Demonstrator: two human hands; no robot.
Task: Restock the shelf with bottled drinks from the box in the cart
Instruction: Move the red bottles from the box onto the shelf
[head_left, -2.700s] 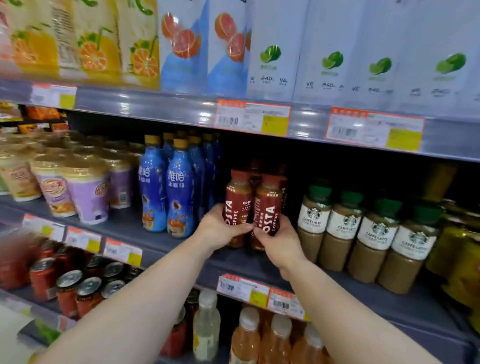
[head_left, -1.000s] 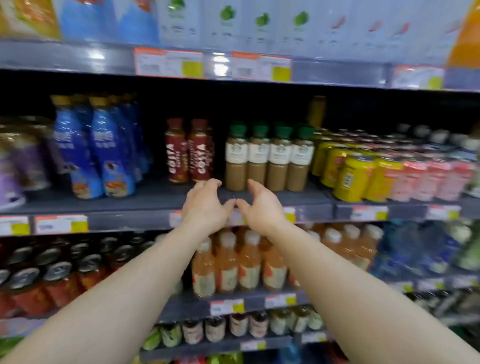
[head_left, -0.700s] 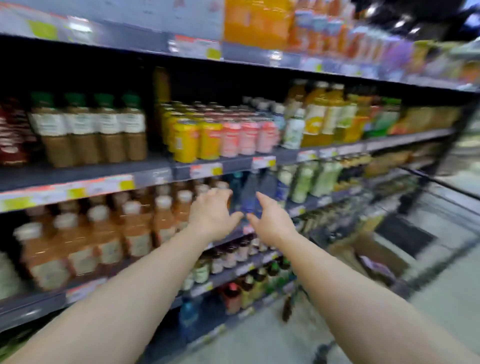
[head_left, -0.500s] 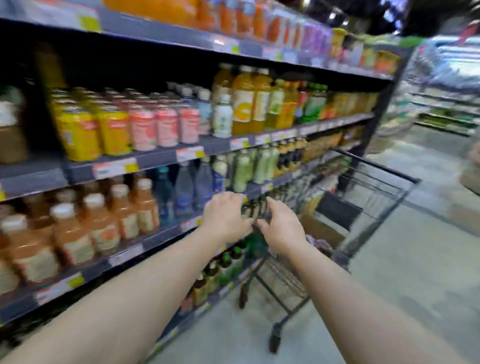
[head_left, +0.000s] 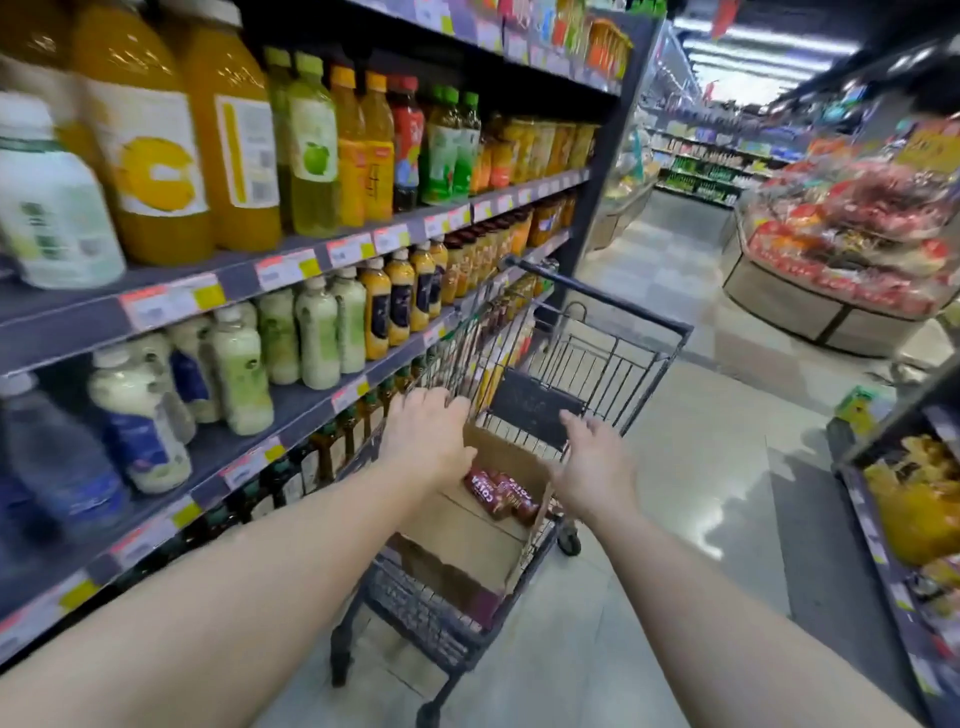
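Both bare hands reach out over a dark wire shopping cart (head_left: 597, 358) standing in the aisle beside the long grey shelf (head_left: 291, 410) on the left. The left hand (head_left: 428, 441) hangs above the near left edge of the open brown cardboard box (head_left: 467, 540) inside the cart, fingers loosely bent and holding nothing. The right hand (head_left: 592, 467) hovers over the box's right side with fingers spread and relaxed, also free of any object. At the far end of the box lie dark red bottled coffee drinks with white lettering (head_left: 501, 493), on their sides, between the two hands. The shelf rows carry orange juice bottles (head_left: 228, 156), pale milky bottles (head_left: 322, 332) and yellow price tags (head_left: 208, 299). A round display of red packaged goods (head_left: 852, 244) stands far right.
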